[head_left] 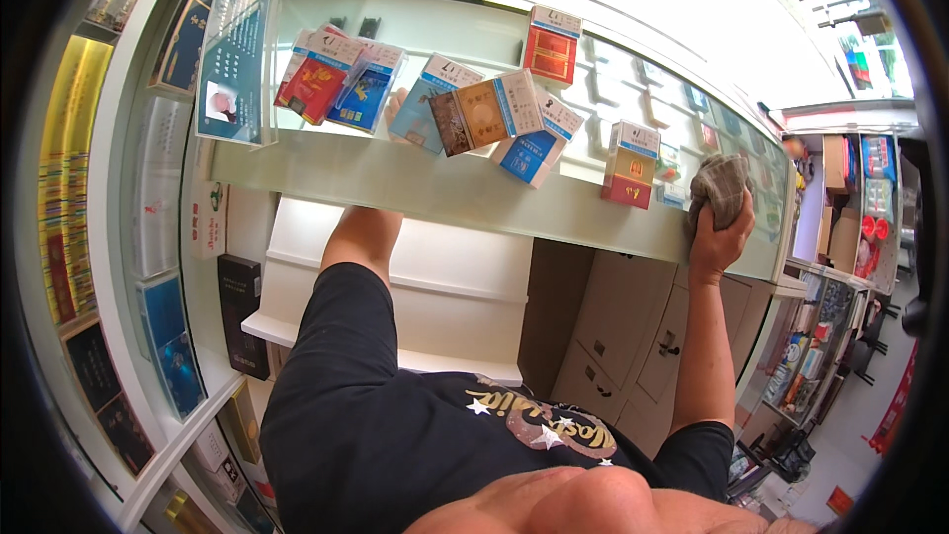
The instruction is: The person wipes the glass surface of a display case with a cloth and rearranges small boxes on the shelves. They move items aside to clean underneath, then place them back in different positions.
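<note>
My right hand point(723, 233) grips a crumpled grey-brown cloth point(719, 182) against the right part of the glass counter top point(445, 178). Beside it, to the left, a gold and red cigarette pack point(632, 163) stands on the glass. My left forearm reaches under the counter's near edge. A bit of my left hand point(396, 117) shows through the glass, mostly hidden behind a teal pack point(434, 104), so its grip is unclear. A brown and gold pack point(485, 111) overlaps the teal one and a blue and white pack point(537, 141). Farther back is a red and gold pack point(552, 46).
Red packs point(319, 81) and a blue pack point(363, 93) lie at the counter's left, near an upright acrylic sign point(236, 52) bearing writing. Shelves of cartons point(70, 163) line the left. More packs show under the glass. Cabinets point(637, 319) stand below; display shelves point(808, 341) are at right.
</note>
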Motion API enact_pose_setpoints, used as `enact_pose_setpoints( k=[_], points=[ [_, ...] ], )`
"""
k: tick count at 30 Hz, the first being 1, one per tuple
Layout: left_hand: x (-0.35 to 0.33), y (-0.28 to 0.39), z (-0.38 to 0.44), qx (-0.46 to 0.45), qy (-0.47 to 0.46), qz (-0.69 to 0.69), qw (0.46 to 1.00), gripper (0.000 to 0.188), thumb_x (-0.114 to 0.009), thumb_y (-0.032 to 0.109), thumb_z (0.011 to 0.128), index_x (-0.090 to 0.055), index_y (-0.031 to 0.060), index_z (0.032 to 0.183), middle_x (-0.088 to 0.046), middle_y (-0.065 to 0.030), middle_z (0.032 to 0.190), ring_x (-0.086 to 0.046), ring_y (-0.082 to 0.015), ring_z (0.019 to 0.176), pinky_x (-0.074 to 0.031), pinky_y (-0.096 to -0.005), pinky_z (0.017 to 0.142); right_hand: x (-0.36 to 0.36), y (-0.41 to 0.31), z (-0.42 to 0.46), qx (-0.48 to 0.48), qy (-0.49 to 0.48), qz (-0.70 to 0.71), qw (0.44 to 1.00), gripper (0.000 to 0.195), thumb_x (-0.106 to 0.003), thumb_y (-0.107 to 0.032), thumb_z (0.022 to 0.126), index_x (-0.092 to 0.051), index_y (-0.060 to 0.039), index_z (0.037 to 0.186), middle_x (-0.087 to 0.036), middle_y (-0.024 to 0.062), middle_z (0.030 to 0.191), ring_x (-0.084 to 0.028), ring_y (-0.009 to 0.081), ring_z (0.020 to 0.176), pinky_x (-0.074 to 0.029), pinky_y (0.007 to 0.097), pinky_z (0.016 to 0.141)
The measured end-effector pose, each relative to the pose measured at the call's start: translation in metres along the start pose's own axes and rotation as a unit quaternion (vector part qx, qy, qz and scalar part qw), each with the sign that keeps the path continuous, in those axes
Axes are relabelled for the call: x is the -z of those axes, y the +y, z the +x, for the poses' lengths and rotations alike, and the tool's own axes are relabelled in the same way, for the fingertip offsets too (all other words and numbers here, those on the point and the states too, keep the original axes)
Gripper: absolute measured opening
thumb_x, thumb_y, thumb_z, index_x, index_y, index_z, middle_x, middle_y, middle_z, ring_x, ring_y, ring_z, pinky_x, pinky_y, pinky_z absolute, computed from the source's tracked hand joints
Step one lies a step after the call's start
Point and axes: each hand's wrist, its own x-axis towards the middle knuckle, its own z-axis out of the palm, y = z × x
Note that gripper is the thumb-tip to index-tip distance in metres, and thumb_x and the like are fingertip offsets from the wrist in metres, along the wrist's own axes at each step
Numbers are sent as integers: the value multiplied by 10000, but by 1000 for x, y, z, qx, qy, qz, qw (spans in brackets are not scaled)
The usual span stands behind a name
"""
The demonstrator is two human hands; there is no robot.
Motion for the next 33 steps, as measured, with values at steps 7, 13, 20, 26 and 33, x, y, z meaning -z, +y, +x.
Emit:
enact_pose_setpoints(
  k=[7, 13, 20, 26, 33],
  points=[
    [25, 4, -17, -72, -2, -17, 997, 305, -572, 171, 857, -580, 37, 1131, -600, -180, 1075, -567, -360, 995, -463, -447, 845, 0, -5, 0, -28, 0, -11, 1000, 610, -679, -201, 742, -476, -159, 1316, -517, 108, 1241, -517, 321, 1162, -442, 410, 957],
    [53, 12, -61, -179, -22, -45, 983, 280, -579, 140, 852, -590, 38, 1112, -607, -176, 1054, -569, -359, 981, -465, -448, 833, -5, -4, 3, -24, 4, -12, 1000, 606, -692, -246, 738, -484, -188, 1305, -525, 95, 1240, -523, 307, 1160, -454, 413, 939],
    [156, 103, -134, -408, -89, -145, 897, 243, -645, 71, 814, -646, 82, 1056, -543, -198, 1197, -575, -360, 1006, -464, -441, 892, -10, 1, 2, -13, 22, -36, 999, 603, -700, -303, 728, -496, -209, 1287, -551, 104, 1211, -544, 322, 1120, -477, 434, 899],
    [227, 219, -106, -467, -31, -228, 854, 373, -692, 37, 764, -604, 69, 1126, -494, -238, 1264, -549, -363, 1076, -481, -424, 900, -5, -4, 3, -28, 21, -45, 998, 601, -697, -318, 719, -502, -217, 1277, -550, 95, 1180, -561, 314, 1076, -490, 424, 877],
    [191, 330, 5, -390, -60, -110, 912, 399, -643, 92, 797, -602, 101, 1194, -499, -242, 1250, -535, -374, 1079, -437, -444, 932, -9, -5, 4, -19, 21, -31, 999, 609, -692, -297, 713, -497, -186, 1280, -558, 98, 1167, -526, 326, 1112, -464, 454, 916]
  ],
)
